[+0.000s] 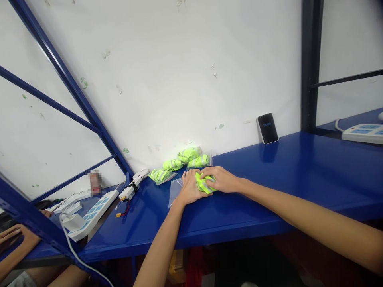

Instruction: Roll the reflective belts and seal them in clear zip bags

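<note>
A bundled fluorescent yellow-green reflective vest (pixel 206 184) with silvery strips lies on the blue shelf (pixel 239 199), between my two hands. My left hand (pixel 190 186) is closed against its left side, some fingertips out of sight. From the right, my right hand (pixel 222 179) grips the same bundle with bent fingers. Partly under and beside my left hand lies a flat clear plastic bag (pixel 174 192). Just behind my hands, several similar bundles sit in clear bags, among them a bagged bundle (pixel 160 175) at the left and a bundle (pixel 190 154) on top of the pile.
A dark-screened device (pixel 267 128) leans on the wall. Leftward are a small white fan (pixel 140 174), a battery with a yellow connector (pixel 122 207) and a power strip (pixel 95 215). Blue frame bars cross the left side. Beyond them shows another person's hand (pixel 25 237).
</note>
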Tool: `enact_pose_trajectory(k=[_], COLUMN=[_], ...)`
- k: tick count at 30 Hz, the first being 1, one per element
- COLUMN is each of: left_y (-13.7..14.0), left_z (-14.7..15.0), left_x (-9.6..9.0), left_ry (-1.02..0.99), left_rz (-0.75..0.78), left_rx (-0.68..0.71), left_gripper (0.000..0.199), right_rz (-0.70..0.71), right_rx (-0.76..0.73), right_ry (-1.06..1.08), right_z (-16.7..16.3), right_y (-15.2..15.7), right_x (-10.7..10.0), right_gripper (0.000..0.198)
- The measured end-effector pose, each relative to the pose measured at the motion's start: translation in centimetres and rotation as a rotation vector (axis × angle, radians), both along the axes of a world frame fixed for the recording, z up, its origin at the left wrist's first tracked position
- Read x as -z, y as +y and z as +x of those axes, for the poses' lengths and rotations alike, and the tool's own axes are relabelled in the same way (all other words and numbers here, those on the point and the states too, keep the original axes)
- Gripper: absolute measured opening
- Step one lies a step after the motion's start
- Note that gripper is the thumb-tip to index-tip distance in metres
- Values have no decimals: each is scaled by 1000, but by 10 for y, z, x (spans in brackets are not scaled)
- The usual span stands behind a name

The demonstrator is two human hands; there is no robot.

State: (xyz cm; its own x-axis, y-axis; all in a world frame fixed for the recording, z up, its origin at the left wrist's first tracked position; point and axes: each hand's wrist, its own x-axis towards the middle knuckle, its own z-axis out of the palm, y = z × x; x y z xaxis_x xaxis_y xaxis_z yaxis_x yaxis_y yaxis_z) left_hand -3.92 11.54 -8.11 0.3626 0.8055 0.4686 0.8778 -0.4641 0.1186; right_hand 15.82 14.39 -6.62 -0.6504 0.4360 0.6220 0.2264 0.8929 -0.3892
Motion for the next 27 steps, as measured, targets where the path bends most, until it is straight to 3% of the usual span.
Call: enact_pose_trajectory(k=[9, 14, 21, 24, 27], left_y=[-4, -3, -1, -1, 0], left_z=[6, 10, 12, 15, 22], left_x=[-6, -6, -3, -6, -6], left_ry=[32, 38, 80, 91, 51], left_rz=[33, 50, 50, 57, 105], left_rx=[3, -7, 1, 17, -3], left_gripper=[69, 70, 71, 76, 82], right_rz=[45, -101, -205, -342, -615], right_rx=[66, 157, 129, 177, 228], right_ry=[-76, -35, 144, 235, 386], right_z=[-5, -3, -18, -23, -23], right_y=[-1, 5, 12, 14, 18], right_x=[1, 3, 11, 9, 1], right_gripper=[31, 39, 59, 62, 67])
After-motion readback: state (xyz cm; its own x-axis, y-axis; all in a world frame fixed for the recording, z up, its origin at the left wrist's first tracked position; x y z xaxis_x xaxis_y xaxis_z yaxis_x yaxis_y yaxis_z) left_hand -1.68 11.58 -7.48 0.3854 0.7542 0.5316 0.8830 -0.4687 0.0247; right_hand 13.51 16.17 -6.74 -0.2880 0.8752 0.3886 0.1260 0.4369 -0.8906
